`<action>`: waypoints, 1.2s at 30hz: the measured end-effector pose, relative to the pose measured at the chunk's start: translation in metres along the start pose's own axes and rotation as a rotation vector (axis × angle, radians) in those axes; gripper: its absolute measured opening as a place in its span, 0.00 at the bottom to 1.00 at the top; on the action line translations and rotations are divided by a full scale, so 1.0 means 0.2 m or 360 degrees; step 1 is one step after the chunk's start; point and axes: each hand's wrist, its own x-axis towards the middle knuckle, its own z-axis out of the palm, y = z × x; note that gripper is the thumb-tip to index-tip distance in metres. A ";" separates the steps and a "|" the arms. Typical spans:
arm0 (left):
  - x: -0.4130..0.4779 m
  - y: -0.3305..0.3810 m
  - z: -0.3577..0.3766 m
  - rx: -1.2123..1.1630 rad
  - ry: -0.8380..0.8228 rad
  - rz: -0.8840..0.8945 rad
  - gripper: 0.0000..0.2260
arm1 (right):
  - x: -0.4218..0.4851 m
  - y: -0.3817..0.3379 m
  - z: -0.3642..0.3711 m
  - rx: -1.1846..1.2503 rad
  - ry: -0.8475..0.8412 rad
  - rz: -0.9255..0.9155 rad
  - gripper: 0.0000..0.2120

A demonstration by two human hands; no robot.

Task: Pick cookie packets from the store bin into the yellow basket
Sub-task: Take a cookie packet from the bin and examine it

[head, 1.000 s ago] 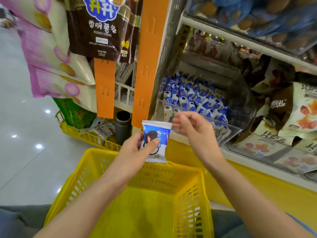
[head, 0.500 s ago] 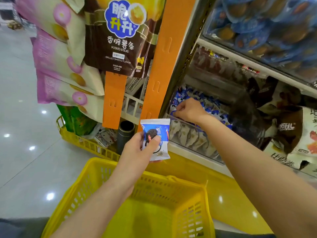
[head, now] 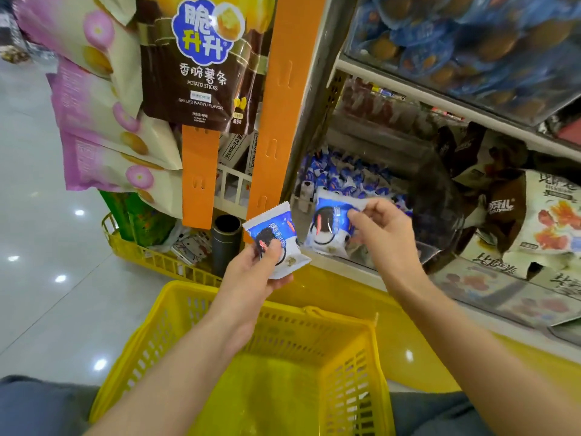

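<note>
My left hand (head: pixel 256 273) grips a blue-and-white cookie packet (head: pixel 276 237) above the far rim of the yellow basket (head: pixel 352 369). My right hand (head: pixel 385 234) holds a second cookie packet (head: pixel 330 226) by its edge, just in front of the clear store bin (head: pixel 437 215). That bin sits on the lower shelf and holds several more blue-and-white packets (head: pixel 339 180). The basket rests below both hands and I see nothing inside it.
Orange hanging strips (head: pixel 283 99) carry a brown potato-stick bag (head: pixel 198 61) and pink snack bags (head: pixel 94 121) at the left. A dark cylinder (head: pixel 224 243) stands in a low yellow tray (head: pixel 141 256). Snack bags (head: pixel 544 215) fill the shelf at the right.
My right hand reached into the bin, then came back out toward me holding a second cookie packet. My left hand kept its packet and tilted it slightly.
</note>
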 end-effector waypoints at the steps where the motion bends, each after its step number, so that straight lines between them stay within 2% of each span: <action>1: 0.00 0.00 0.01 -0.0001 0.0006 0.0001 0.12 | -0.04 0.02 0.00 -0.0054 -0.0061 0.0053 0.07; 5: -0.01 -0.04 0.03 0.0222 -0.0033 0.0040 0.14 | -0.13 0.09 0.03 -0.0159 -0.0344 0.0248 0.10; 8: -0.03 -0.08 0.03 0.0273 -0.0116 -0.0100 0.15 | -0.15 0.10 0.07 0.0190 -0.0501 0.0480 0.10; 10: -0.04 -0.09 0.02 0.0182 -0.0198 -0.0243 0.16 | -0.17 0.10 0.09 0.0276 -0.0506 0.0538 0.09; 14: -0.03 -0.08 0.02 0.0040 -0.0313 -0.0404 0.21 | -0.19 0.10 0.09 0.0313 -0.0512 0.0481 0.03; 17: -0.03 -0.06 0.02 0.0214 -0.0422 -0.0430 0.18 | -0.19 0.10 0.07 0.0116 -0.0646 0.0382 0.07; 19: -0.04 -0.07 0.02 0.0303 -0.0424 -0.0448 0.17 | -0.19 0.10 0.07 0.0018 -0.0689 0.0294 0.05; 23: -0.04 -0.07 0.02 0.0293 -0.0289 -0.0437 0.19 | -0.20 0.10 0.06 -0.0026 -0.0523 0.0233 0.04; 29: -0.02 0.00 0.00 0.0178 -0.0200 -0.0261 0.23 | -0.18 -0.01 0.08 -0.0030 -0.0295 0.0025 0.03; 31: -0.01 0.01 -0.01 0.0114 -0.0149 -0.0224 0.19 | -0.13 -0.06 0.07 -0.0051 -0.0147 -0.0042 0.07; 36: 0.02 0.01 -0.04 0.0175 0.0062 -0.0178 0.12 | 0.18 -0.13 0.00 -0.0121 0.0337 -0.0062 0.09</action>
